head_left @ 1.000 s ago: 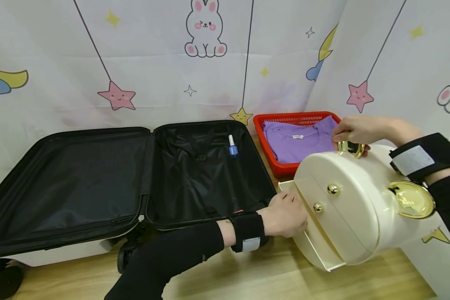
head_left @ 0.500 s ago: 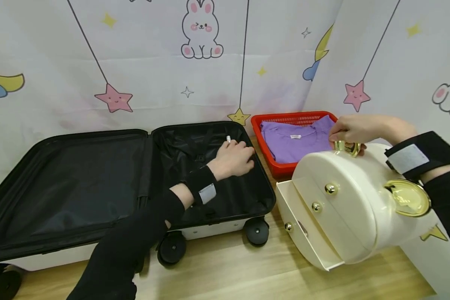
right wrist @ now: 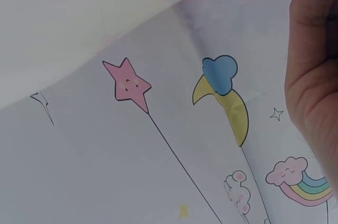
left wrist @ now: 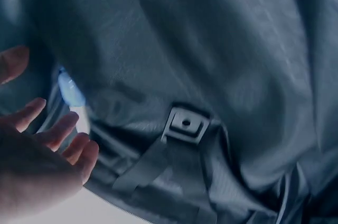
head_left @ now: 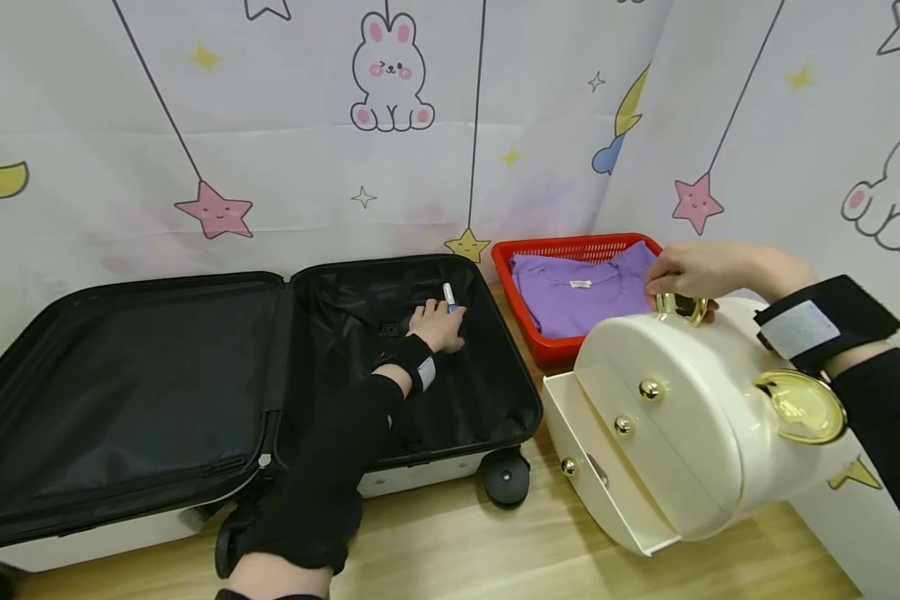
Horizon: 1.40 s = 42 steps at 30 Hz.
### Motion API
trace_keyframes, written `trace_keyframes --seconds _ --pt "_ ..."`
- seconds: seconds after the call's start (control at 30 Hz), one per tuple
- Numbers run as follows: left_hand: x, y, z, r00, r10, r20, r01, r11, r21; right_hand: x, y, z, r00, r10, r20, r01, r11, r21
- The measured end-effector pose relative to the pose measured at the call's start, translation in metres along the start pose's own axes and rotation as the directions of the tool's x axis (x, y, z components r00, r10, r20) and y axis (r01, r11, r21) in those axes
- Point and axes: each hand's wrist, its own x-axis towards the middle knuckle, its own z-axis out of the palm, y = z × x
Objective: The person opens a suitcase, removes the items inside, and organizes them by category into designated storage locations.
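Note:
A small bottle with a white cap and blue body, looking like nail polish [head_left: 449, 295], lies in the right half of the open black suitcase [head_left: 345, 400]. My left hand [head_left: 437, 327] reaches over it. In the left wrist view the fingers are spread and slightly bent beside the bottle [left wrist: 71, 91], not closed round it; whether a fingertip touches it is unclear. My right hand [head_left: 697, 271] grips the gold handle [head_left: 678, 307] on top of a cream rounded drawer box [head_left: 675, 458], which is tilted. Its lowest drawer [head_left: 630, 496] is pulled out, with a small brownish thing inside.
Behind the box, a red basket [head_left: 542, 354] holds a folded purple shirt [head_left: 577, 292]. The suitcase's left half [head_left: 142, 383] lies flat, and a wheel [head_left: 505, 477] sticks out at its front. A printed curtain [head_left: 307, 125] hangs behind everything.
My left hand has left the pulled-out drawer and moved left into the suitcase, to the small bottle. My right hand keeps its grip on the handle. The head view has shifted slightly.

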Motion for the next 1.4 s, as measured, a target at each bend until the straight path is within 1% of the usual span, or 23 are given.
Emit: trace_keyframes --seconds 0.07,0.13,0.23,0.33,0.4,0.47,0.6,0.7,0.77,0.83,0.9,0.97,1.07,1.13,1.17,1.2,1.27,1.33,1.4 --pt "0.004 0.0 0.007 1.0 -0.014 0.024 0.014 1.0 0.002 0.0 0.0 0.001 1.0 -0.005 0.002 0.005 1.0 0.008" --pt "0.008 0.002 0.012 0.999 -0.032 0.033 0.031 0.999 0.013 0.0 0.0 0.002 1.0 -0.008 0.002 0.007 1.0 0.014" --pt "0.012 0.005 0.019 0.998 -0.058 0.039 0.056 0.997 0.054 -0.001 -0.001 0.003 1.0 -0.006 0.002 0.006 1.0 0.019" --pt "0.017 0.008 0.025 0.994 -0.082 0.068 0.076 0.993 0.094 -0.001 -0.001 0.004 1.0 0.005 0.006 -0.005 1.0 0.029" --pt "0.021 0.01 0.029 0.993 -0.087 0.086 0.078 0.991 0.109 0.0 -0.001 0.005 1.0 0.005 0.005 -0.005 1.0 0.031" --pt "0.023 0.012 0.031 0.992 -0.081 0.092 0.07 0.99 0.12 0.0 -0.001 0.006 1.0 -0.004 -0.003 0.004 1.0 0.02" --pt "0.024 0.015 0.032 0.996 -0.044 0.077 0.032 0.989 0.146 0.002 0.0 0.007 1.0 -0.016 -0.017 0.016 1.0 -0.005" --pt "0.02 0.013 0.031 0.997 -0.015 0.081 0.003 0.989 0.149 0.004 -0.001 0.007 1.0 -0.017 -0.014 0.017 1.0 -0.01" --pt "0.016 0.01 0.03 0.996 -0.002 0.087 -0.009 0.991 0.13 0.006 -0.002 0.007 1.0 -0.017 -0.009 0.017 1.0 -0.007" --pt "0.01 0.008 0.026 0.996 0.011 0.087 -0.018 0.996 0.087 0.008 -0.003 0.006 1.0 -0.019 -0.004 0.019 1.0 -0.003" --pt "0.004 0.006 0.02 0.996 0.019 0.088 -0.02 1.0 0.011 0.009 -0.004 0.005 1.0 -0.019 0.001 0.019 1.0 0.001" --pt "-0.002 0.005 0.01 0.996 0.031 0.084 -0.025 0.997 -0.076 0.01 -0.005 0.004 1.0 -0.02 0.006 0.02 1.0 0.007" --pt "-0.015 0.01 -0.007 0.997 0.067 0.035 -0.058 0.976 -0.212 0.011 -0.005 0.002 1.0 -0.024 0.006 0.024 1.0 0.005" --pt "-0.027 0.019 -0.021 0.994 0.106 -0.02 -0.107 0.956 -0.275 0.01 -0.004 0.0 1.0 -0.022 0.009 0.022 1.0 0.004" --pt "-0.034 0.025 -0.028 0.99 0.131 -0.052 -0.141 0.946 -0.291 0.009 -0.004 0.0 1.0 -0.019 0.007 0.019 1.0 -0.001" --pt "-0.042 0.032 -0.035 0.983 0.164 -0.085 -0.182 0.936 -0.301 0.008 -0.003 0.0 1.0 -0.017 0.006 0.017 1.0 -0.006" --pt "-0.061 0.051 -0.047 0.964 0.233 -0.129 -0.261 0.922 -0.285 0.006 -0.002 -0.001 1.0 -0.006 0.01 0.006 1.0 -0.005" --pt "-0.083 0.073 -0.054 0.942 0.305 -0.142 -0.331 0.918 -0.219 0.004 0.0 -0.001 1.0 -0.005 0.009 0.005 1.0 -0.011" --pt "-0.106 0.096 -0.055 0.914 0.385 -0.129 -0.402 0.904 -0.144 0.003 0.002 0.0 1.0 -0.005 0.01 0.006 1.0 -0.013"
